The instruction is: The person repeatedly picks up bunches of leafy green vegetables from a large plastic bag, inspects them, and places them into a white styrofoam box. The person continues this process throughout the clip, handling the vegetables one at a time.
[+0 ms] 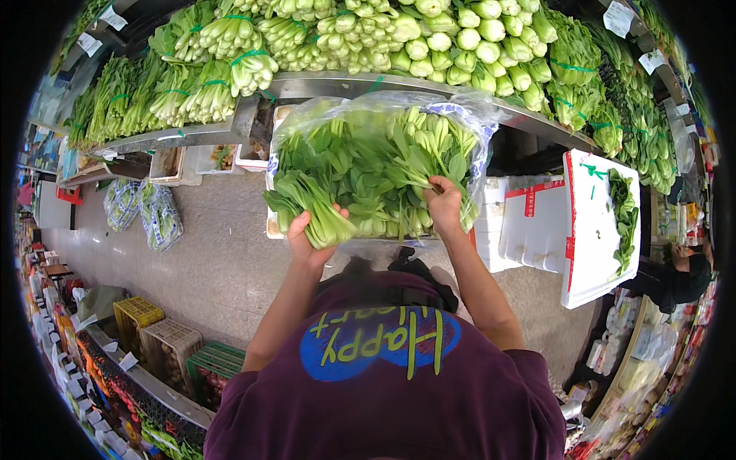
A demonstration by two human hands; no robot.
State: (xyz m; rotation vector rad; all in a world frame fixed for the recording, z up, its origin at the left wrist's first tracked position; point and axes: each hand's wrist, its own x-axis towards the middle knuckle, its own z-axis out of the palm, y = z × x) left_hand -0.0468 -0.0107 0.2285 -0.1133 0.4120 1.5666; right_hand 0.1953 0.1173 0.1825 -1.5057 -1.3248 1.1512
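Note:
Several stalks of leafy greens are gathered in my left hand, their pale bases pointing right and down. My right hand pinches the stem of another green over the right part of the pile. Below both hands, a heap of the same loose greens fills a white foam box. Clear plastic with a blue pattern lines that box and folds back over its rim.
Ahead runs a metal-edged shelf stacked with bundled greens and bok choy. To the right, a white foam box carries loose leaves on top. Plastic crates and bagged vegetables stand left. A person is at far right.

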